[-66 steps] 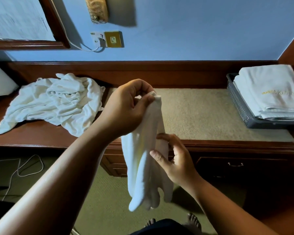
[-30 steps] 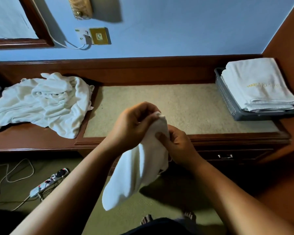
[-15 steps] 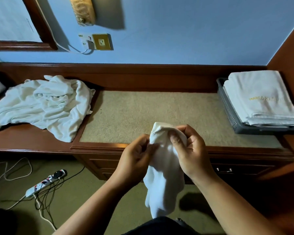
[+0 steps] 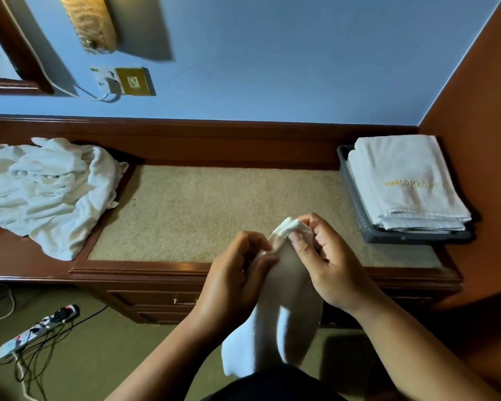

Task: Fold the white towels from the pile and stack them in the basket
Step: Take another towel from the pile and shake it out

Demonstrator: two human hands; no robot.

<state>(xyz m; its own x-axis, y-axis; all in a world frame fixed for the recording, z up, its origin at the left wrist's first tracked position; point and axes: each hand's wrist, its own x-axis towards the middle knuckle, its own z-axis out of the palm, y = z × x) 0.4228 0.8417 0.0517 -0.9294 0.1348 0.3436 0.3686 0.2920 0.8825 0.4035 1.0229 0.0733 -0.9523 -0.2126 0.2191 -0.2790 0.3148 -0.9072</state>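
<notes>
A small white towel (image 4: 284,308) hangs bunched in front of the desk's edge, held by both hands. My left hand (image 4: 232,282) pinches its left top edge and my right hand (image 4: 324,264) pinches the corner just above. A loose pile of white towels (image 4: 47,192) lies on the desk at the left. At the right stands a dark mesh basket (image 4: 356,198) with a stack of folded white towels (image 4: 408,180) in it; the top one has gold lettering.
The wooden desk (image 4: 133,270) has a beige inset surface (image 4: 214,209) between pile and basket, and drawers below. A power strip (image 4: 38,328) with cables lies on the floor at the left. A brown wall closes off the right side.
Both hands have lowered the towel and worked along its top edge. My right hand came up from the hanging part to pinch the corner beside my left hand.
</notes>
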